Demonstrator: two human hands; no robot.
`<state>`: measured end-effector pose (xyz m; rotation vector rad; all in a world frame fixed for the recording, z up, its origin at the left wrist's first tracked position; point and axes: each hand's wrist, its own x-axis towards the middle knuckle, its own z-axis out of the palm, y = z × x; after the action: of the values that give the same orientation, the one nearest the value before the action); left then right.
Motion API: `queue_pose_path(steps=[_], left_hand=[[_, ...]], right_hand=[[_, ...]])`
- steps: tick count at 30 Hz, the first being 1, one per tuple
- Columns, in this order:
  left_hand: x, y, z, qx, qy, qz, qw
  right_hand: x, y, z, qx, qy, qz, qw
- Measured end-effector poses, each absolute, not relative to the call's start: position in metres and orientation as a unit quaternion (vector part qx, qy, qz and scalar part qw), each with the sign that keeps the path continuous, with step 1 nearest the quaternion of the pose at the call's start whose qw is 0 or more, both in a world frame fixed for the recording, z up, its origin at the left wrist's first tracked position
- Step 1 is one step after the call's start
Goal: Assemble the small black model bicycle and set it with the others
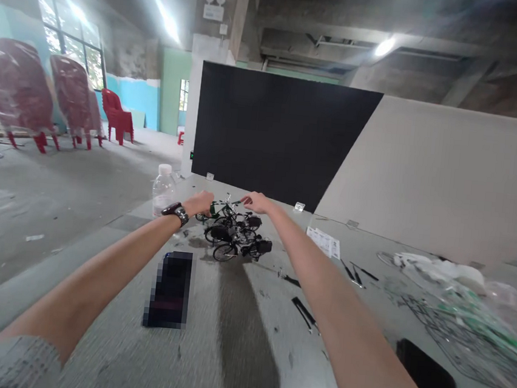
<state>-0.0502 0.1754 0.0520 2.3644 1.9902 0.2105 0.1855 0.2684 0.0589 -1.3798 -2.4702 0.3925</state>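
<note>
Several small model bicycles (230, 251) stand close together on the grey table (197, 359), most of them black with dark boxes at the rear. Behind them is a green model bicycle (220, 210). My left hand (200, 202), with a dark watch on the wrist, is closed at the left end of the green model bicycle. On the other side, my right hand (256, 202) has its fingers bent and pinched at the handlebar end of that same bicycle. The fingertips of both hands are small and partly hidden.
A clear plastic bottle (163, 188) stands left of my left hand. A dark blurred-out phone-like object (170, 289) lies nearer me. Printed sheets (324, 243), slim tools (354, 273) and a heap of plastic bags (471, 306) lie right. A black-and-white panel (282, 135) rises behind.
</note>
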Motion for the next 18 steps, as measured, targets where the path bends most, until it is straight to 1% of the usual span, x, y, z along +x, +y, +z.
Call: queue_pose_path(steps=[4,7,12,15,18], left_hand=[[-0.050,0.200,0.044,0.763,0.642,0.066,0.040],[-0.051,0.212,0.040,0.767,0.637,0.070,0.048],[-0.047,0.234,0.040,0.787,0.606,0.098,0.064],[-0.036,0.257,0.044,0.809,0.568,0.127,0.083],[-0.013,0.282,0.051,0.820,0.550,0.136,0.079]], right_hand=[[0.172,0.291,0.053,-0.436,-0.873,0.197,0.096],[0.164,0.302,0.047,-0.405,-0.885,0.215,0.084],[0.172,0.317,0.045,-0.406,-0.887,0.193,0.110],[0.194,0.323,0.049,-0.423,-0.880,0.175,0.126],[0.223,0.328,0.055,-0.450,-0.868,0.154,0.143]])
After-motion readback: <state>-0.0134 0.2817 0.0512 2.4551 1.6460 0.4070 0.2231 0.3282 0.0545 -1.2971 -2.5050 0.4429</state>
